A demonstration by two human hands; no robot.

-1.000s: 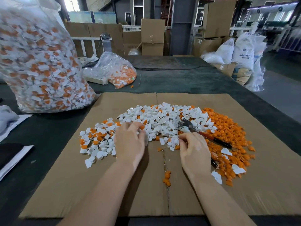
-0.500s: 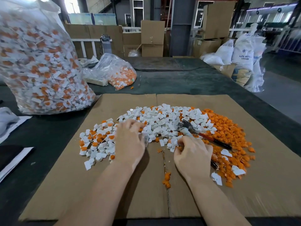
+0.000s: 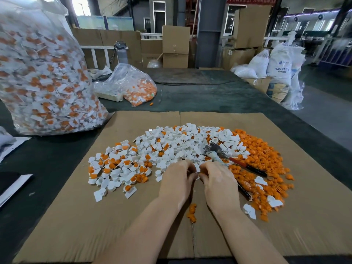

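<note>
Both sets of fingers point(image 3: 190, 175) are curled in, pinching one small white piece point(image 3: 197, 168) between the left hand point(image 3: 177, 182) and the right hand point(image 3: 219, 184). It sits at the near edge of the white and orange pile point(image 3: 171, 147). Pliers point(image 3: 214, 149) lie just beside, on brown cardboard point(image 3: 114, 225) over the dark surface point(image 3: 47, 159). A full bag point(image 3: 38, 73) stands far left.

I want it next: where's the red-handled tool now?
In the head view, the red-handled tool lies just beyond the right hand, where the white pieces meet the orange pile.
</note>
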